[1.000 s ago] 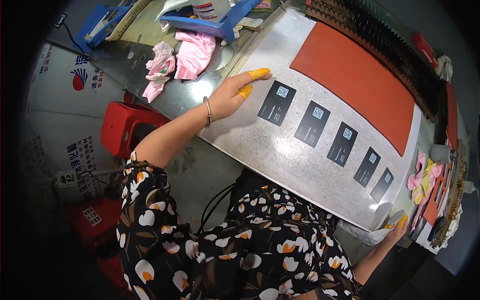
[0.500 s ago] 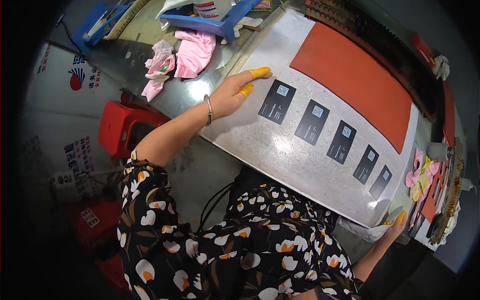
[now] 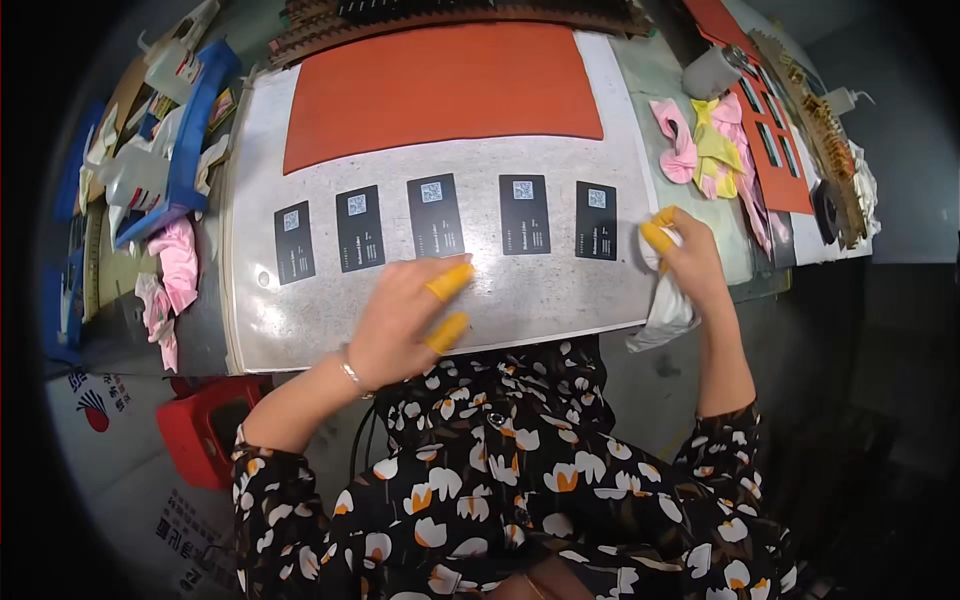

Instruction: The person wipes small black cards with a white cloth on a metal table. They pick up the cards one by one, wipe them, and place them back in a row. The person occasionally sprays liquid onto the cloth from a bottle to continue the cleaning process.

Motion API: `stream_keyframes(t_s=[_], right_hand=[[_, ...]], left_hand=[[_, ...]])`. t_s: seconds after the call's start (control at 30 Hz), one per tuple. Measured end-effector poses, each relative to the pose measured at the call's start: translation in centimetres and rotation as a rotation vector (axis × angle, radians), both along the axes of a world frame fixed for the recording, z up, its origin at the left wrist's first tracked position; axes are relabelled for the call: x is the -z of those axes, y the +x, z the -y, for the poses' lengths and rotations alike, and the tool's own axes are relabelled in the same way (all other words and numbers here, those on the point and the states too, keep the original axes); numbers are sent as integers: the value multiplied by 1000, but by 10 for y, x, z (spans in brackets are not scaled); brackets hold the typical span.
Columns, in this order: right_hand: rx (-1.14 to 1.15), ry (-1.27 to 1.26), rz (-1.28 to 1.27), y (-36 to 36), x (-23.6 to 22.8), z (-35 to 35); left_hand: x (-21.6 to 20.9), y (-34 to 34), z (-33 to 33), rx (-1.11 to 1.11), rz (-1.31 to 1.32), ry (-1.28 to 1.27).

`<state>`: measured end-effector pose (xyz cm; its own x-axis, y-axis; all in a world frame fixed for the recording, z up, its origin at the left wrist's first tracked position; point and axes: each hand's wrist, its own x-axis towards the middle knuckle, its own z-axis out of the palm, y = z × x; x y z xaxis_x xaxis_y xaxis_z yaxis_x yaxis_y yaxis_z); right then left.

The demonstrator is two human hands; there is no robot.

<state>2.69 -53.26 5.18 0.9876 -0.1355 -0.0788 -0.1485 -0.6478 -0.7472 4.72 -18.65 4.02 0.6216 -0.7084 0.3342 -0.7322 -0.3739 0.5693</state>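
Observation:
Several black cards (image 3: 434, 217), each with a pale square code near its top, lie in a row on a grey metal sheet (image 3: 545, 300). My left hand (image 3: 400, 315), in yellow finger cots, is just below the middle card with thumb and forefinger apart and nothing between them. Whether it touches the sheet I cannot tell. At the sheet's right edge my right hand (image 3: 690, 260), also in yellow finger cots, grips a white cloth (image 3: 668, 312) that hangs over the front edge. The rightmost card (image 3: 596, 222) lies closest to that hand.
An orange-red mat (image 3: 445, 90) covers the sheet's far part, with a brown toothed rack (image 3: 450, 22) behind it. To the left are a blue tray (image 3: 195, 150) with bottles and pink cloths (image 3: 175, 265). Pink and yellow cloths (image 3: 715, 145) lie right. A red stool (image 3: 200, 430) stands below.
The view has swung round to face the table squarely. My left hand has moved from beside the leftmost card to below the middle one. My right hand with the cloth has come up beside the rightmost card.

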Motion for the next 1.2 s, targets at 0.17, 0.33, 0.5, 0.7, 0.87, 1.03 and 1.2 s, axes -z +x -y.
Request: stream_keyframes(t_s=[0.17,0.33,0.5,0.7,0.87,1.03,1.2], right_hand=[[-250,-389,37,41,5,-20],[-274,-482,9,68,9,-31],[-200,-493,-14,88,16,-37],[-173,-473,-34,51,19,-49],[-139,-516,12,12,26,-58],[-269,-499,-69,-9,15,-61],[-331,-462,6,43,-8,-87]], left_hand=[[12,-13,95,177,-6,111],[8,-16,113,98,12,280],[11,-20,116,72,49,309],[13,-24,111,59,-15,269],[11,-27,87,70,-121,147],[11,-20,53,-48,-39,182],[13,-23,48,-84,10,244]])
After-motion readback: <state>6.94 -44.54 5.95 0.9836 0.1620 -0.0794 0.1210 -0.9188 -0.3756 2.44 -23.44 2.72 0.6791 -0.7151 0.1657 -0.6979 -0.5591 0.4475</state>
